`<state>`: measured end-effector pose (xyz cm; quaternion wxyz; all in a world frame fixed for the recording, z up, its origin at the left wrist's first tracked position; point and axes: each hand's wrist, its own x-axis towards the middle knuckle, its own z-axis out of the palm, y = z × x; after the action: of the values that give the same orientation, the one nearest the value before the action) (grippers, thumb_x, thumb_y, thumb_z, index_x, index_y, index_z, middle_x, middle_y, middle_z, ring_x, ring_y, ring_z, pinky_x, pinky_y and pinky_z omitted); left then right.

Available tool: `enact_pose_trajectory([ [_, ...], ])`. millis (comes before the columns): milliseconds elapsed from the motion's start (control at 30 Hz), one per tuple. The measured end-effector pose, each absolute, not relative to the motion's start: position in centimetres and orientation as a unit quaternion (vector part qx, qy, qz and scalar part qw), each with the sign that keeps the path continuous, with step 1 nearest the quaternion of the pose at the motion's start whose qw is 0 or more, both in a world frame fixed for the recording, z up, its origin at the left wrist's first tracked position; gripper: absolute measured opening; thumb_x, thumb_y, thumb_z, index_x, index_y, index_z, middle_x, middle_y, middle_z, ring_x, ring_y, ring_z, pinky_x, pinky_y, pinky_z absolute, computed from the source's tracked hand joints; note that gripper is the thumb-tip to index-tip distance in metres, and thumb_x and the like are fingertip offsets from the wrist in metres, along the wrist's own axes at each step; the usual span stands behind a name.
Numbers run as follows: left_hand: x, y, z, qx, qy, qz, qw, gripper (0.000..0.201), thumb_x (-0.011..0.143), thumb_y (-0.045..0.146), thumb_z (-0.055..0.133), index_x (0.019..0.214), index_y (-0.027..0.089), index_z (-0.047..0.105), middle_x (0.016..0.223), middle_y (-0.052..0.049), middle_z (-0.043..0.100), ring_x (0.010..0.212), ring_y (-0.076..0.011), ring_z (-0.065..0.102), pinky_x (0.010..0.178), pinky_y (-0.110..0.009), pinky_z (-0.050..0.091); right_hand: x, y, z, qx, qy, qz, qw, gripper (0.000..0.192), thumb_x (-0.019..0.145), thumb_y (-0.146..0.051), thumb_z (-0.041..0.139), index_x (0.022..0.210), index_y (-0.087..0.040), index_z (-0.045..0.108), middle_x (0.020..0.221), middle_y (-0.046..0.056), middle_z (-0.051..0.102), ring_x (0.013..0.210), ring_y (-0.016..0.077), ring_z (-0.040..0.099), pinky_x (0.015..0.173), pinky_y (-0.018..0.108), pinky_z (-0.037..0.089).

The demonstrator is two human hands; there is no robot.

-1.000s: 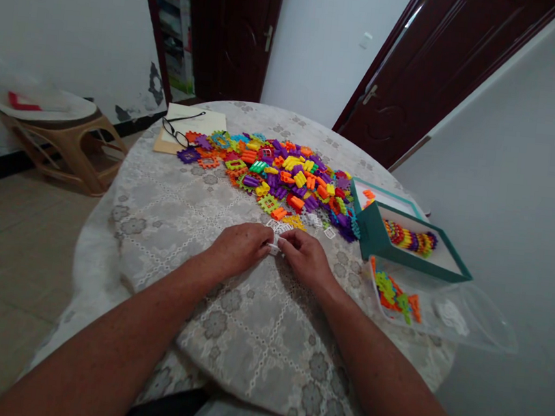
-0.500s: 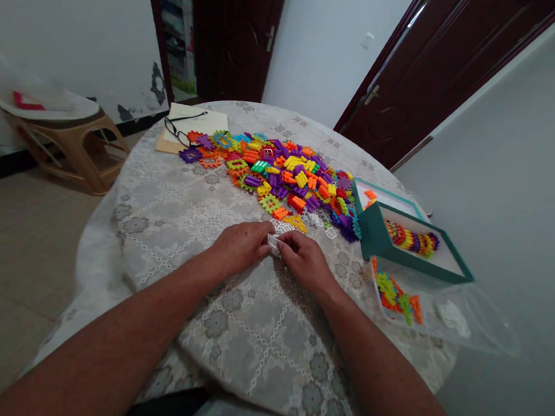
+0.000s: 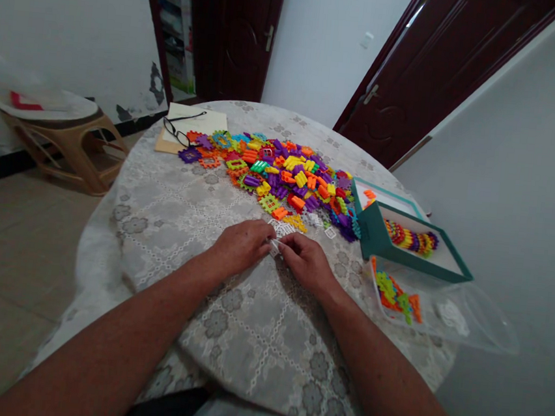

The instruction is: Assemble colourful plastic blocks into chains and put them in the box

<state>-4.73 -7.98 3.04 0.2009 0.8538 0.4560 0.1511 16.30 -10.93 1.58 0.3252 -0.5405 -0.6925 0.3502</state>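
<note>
Between my fingertips is a small white plastic piece (image 3: 275,246), partly covered by them. My left hand (image 3: 244,244) pinches it from the left, and my right hand (image 3: 305,258) pinches it from the right. Just beyond my hands, several white square frame pieces (image 3: 285,229) lie on the patterned tablecloth (image 3: 225,347). Behind them spreads a heap of colourful plastic building pieces (image 3: 285,173) in orange, purple, yellow, green and red. The exact shape of the held piece is too small to make out.
On the right stands a green box (image 3: 416,247) holding a multicoloured linked chain. Nearer me is a clear plastic tub (image 3: 378,309) with orange and green pieces. Eyeglasses (image 3: 179,134) rest on papers (image 3: 202,122) at the back left. A stool (image 3: 68,142) stands beyond the table.
The white piece has tilted slightly between my fingertips. Both hands stay in nearly the same place, and the heap is unchanged.
</note>
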Motion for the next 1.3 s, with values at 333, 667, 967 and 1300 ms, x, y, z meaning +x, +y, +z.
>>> enact_pose_trajectory([
  [333, -4.4, -8.1, 3.1, 0.855, 0.461, 0.139, 0.192, 0.014, 0.099, 0.027, 0.059, 0.108, 0.022, 0.068, 0.111, -0.009, 0.074, 0.106, -0.0244, 0.065, 0.092, -0.036, 0.049, 16.6, -11.2, 1.9, -0.557, -0.698, 0.287, 0.346, 0.019, 0.096, -0.036, 0.06, 0.094, -0.021, 0.072, 0.078, -0.001, 0.068, 0.073, 0.0161, 0.06, 0.068, 0.027, 0.044],
  [667, -4.4, -8.4, 3.5, 0.868, 0.453, 0.119, 0.163, 0.014, 0.099, 0.03, 0.054, 0.103, 0.023, 0.065, 0.106, -0.007, 0.075, 0.1, -0.0243, 0.066, 0.083, -0.034, 0.046, 15.9, -11.3, 1.5, -0.521, -0.652, 0.399, 0.379, 0.017, 0.094, -0.041, 0.063, 0.097, -0.024, 0.064, 0.117, 0.004, 0.076, 0.072, 0.0148, 0.065, 0.062, 0.027, 0.052],
  [967, -4.3, -8.7, 3.7, 0.849, 0.483, 0.123, 0.177, 0.02, 0.1, 0.032, 0.056, 0.118, 0.024, 0.058, 0.103, -0.006, 0.076, 0.092, -0.0236, 0.068, 0.075, -0.032, 0.044, 15.9, -10.8, 1.4, -0.503, -0.601, 0.481, 0.392, 0.024, 0.088, -0.044, 0.072, 0.092, -0.022, 0.061, 0.071, -0.003, 0.068, 0.06, 0.0137, 0.062, 0.059, 0.026, 0.05],
  [1300, -4.4, -8.2, 3.4, 0.864, 0.445, 0.148, 0.181, 0.012, 0.097, 0.023, 0.059, 0.108, 0.021, 0.065, 0.108, -0.006, 0.073, 0.101, -0.0228, 0.066, 0.088, -0.034, 0.047, 16.5, -10.9, 2.1, -0.512, -0.583, 0.484, 0.405, 0.028, 0.085, -0.047, 0.077, 0.09, -0.022, 0.064, 0.069, -0.002, 0.068, 0.059, 0.0142, 0.062, 0.058, 0.027, 0.051],
])
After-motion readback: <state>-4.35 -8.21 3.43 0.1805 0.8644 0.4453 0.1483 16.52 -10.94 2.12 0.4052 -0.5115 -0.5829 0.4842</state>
